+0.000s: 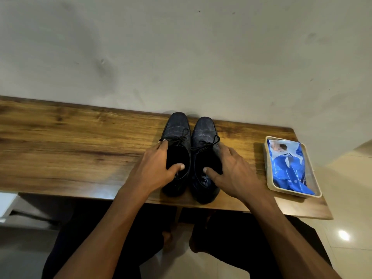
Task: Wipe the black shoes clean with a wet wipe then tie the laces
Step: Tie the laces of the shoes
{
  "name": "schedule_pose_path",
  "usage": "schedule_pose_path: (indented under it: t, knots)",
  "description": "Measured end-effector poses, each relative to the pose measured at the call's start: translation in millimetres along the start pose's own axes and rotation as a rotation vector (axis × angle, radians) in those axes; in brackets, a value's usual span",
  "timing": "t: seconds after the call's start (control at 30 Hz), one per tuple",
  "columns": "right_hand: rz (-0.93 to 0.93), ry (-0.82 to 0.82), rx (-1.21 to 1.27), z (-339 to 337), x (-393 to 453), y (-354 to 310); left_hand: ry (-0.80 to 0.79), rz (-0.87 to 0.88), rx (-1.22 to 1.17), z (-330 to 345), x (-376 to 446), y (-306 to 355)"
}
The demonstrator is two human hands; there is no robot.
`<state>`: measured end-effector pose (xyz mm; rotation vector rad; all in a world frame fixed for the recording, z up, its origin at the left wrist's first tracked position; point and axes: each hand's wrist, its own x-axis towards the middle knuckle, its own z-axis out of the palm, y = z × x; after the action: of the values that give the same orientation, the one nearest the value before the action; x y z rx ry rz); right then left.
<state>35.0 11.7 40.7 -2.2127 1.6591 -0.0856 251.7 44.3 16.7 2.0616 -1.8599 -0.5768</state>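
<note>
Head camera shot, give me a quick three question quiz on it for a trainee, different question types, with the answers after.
1. True or false: the left hand grips the left shoe with its thumb inside the opening.
2. Multiple choice: the blue wipes pack lies (a) in a tray at the table's right end, (b) inside a shoe, (c) on the floor.
3. Fill in: the right hand holds the ____ shoe.

Key: 1 true; 2 a; 3 right. Both shoes stand side by side on the wooden table, toes toward the wall.
</note>
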Motion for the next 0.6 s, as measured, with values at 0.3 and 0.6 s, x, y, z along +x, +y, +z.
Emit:
schedule_pose_path:
  t: [0.3,0.6]
  knots:
    - [-0.044,0.041,0.098,16,-34,7,-0.132,-0.011,-0.022,0,-35,5]
    - [-0.024,0.069,0.08,24,-40,-5,-0.059,-0.014,-0.078,4,-41,5]
